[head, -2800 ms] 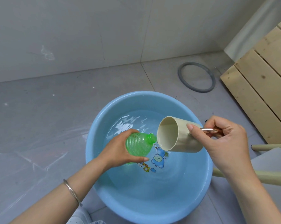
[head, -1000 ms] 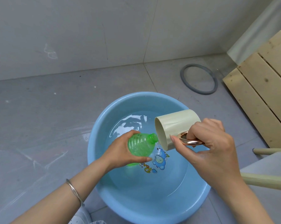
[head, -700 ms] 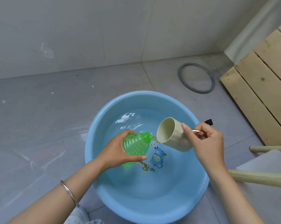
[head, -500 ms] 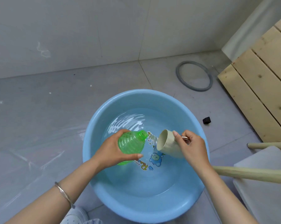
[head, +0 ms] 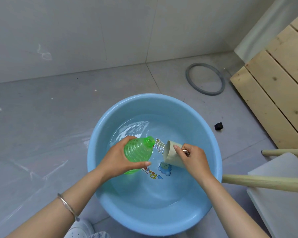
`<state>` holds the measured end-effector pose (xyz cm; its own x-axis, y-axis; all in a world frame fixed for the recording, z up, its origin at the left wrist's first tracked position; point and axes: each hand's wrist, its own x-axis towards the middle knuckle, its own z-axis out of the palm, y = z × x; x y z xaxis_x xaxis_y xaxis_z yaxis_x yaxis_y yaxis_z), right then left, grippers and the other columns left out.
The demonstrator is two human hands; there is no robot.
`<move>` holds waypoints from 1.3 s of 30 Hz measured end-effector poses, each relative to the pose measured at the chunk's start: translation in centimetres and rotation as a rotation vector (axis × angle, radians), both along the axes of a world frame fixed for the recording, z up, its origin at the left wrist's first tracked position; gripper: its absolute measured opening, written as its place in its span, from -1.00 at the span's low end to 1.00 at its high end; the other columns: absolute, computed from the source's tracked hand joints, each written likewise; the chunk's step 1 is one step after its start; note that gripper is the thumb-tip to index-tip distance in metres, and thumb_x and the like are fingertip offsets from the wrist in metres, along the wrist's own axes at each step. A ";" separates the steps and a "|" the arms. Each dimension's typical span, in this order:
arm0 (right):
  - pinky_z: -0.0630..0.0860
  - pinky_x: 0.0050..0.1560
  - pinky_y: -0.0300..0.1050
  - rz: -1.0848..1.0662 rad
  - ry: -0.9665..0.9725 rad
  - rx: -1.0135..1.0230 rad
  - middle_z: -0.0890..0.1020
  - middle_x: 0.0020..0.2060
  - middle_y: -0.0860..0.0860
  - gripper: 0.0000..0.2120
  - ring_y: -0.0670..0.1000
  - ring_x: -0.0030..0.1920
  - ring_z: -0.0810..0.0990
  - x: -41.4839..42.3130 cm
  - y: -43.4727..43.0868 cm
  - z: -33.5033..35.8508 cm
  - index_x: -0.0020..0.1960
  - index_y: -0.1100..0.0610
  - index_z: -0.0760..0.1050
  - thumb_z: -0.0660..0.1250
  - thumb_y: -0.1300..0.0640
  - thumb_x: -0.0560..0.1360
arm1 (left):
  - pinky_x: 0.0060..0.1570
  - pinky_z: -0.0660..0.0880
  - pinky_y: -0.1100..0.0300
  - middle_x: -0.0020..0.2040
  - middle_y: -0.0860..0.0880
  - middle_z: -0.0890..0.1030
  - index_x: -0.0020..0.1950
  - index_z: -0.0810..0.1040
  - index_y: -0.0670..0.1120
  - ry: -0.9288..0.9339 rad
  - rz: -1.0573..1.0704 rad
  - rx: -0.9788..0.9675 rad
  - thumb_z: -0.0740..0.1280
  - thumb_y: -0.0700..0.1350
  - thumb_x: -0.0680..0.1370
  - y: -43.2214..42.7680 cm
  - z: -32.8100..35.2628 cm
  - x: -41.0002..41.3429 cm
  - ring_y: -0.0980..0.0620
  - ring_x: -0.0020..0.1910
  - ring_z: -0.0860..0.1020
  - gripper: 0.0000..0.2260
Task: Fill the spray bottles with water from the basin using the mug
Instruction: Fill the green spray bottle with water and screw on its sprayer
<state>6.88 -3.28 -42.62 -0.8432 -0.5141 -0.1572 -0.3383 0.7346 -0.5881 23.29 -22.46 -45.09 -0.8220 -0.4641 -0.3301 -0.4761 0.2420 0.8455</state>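
Water sits in the blue basin (head: 162, 107) on the floor. Left hand (head: 118, 160) wraps around the green bottle (head: 138, 152), tilted over the water with its open neck toward the mug (head: 172, 156). Right hand (head: 194, 160) grips the mug's handle, mug tipped sideways just beside the bottle's mouth.

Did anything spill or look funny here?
Nothing looks plainly spilled or broken. The green bottle is tilted with no top on, held over the blue basin. A small black thing lies loose on the floor beside it.
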 end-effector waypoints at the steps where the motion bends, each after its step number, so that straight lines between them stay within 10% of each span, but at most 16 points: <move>1: 0.13 -0.39 -0.16 0.010 0.000 0.005 0.24 -0.50 0.03 -0.54 0.03 -0.40 0.21 0.1 0.0 -0.1 -0.42 0.17 0.25 0.34 -0.03 0.51 | 0.23 0.47 0.15 0.16 0.23 0.57 0.24 0.44 0.22 0.001 -0.001 -0.001 0.51 0.48 0.03 0.0 0.0 0.0 0.19 0.18 0.53 -0.16; 13: 0.07 -0.46 -0.28 -0.414 -0.300 -0.526 0.09 -0.52 -0.12 -0.50 -0.11 -0.46 0.07 0.4 2.2 3.7 -0.41 0.08 0.11 0.43 0.12 0.45 | 0.16 0.49 0.18 0.12 0.23 0.58 0.21 0.45 0.20 0.018 0.021 0.008 0.52 0.44 0.04 0.1 0.3 -0.1 0.20 0.14 0.54 -0.19; 22: 0.12 -0.17 -0.05 -0.463 -0.325 -0.739 0.14 -0.33 0.18 -0.33 0.21 -0.21 0.09 0.8 1.9 9.1 -0.44 0.05 0.19 0.55 -0.36 0.00 | 0.21 0.43 0.25 0.15 0.25 0.56 0.25 0.45 0.19 0.050 0.005 -0.006 0.53 0.41 0.05 0.4 1.1 -0.4 0.24 0.17 0.51 -0.18; 29: 0.14 -0.14 0.01 -0.352 -0.346 -0.751 0.11 -0.37 0.27 -0.35 0.23 -0.27 0.12 1.7 1.0 12.1 -0.46 0.09 0.17 0.57 -0.26 0.06 | 0.23 0.44 0.22 0.15 0.29 0.55 0.25 0.44 0.21 0.076 -0.005 -0.041 0.53 0.40 0.07 0.7 1.6 -0.8 0.26 0.18 0.50 -0.20; 34: 0.29 -0.40 -0.36 -0.311 -0.283 -0.738 0.26 -0.65 -0.13 -0.51 -0.18 -0.56 0.36 2.3 0.6 12.7 -0.45 0.13 0.14 0.46 0.18 0.37 | 0.26 0.41 0.23 0.18 0.29 0.54 0.27 0.44 0.20 0.080 -0.008 -0.057 0.52 0.41 0.07 0.7 1.7 -0.8 0.25 0.21 0.49 -0.18; 39: 0.36 -0.38 -0.43 -0.257 -0.196 -0.676 0.41 -0.64 -0.13 -0.51 -0.11 -0.43 0.55 2.4 0.4 12.9 -0.57 0.05 0.26 0.46 0.21 0.39 | 0.26 0.44 0.16 0.16 0.28 0.54 0.25 0.44 0.21 0.085 -0.008 -0.068 0.51 0.42 0.07 0.7 1.7 -0.8 0.24 0.20 0.50 -0.20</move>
<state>9.24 -2.86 -29.74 -0.9390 -0.3421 -0.0366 -0.0473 0.2337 -0.9712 22.53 -21.75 -43.36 -0.8495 -0.4762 -0.2270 -0.4011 0.3035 0.8643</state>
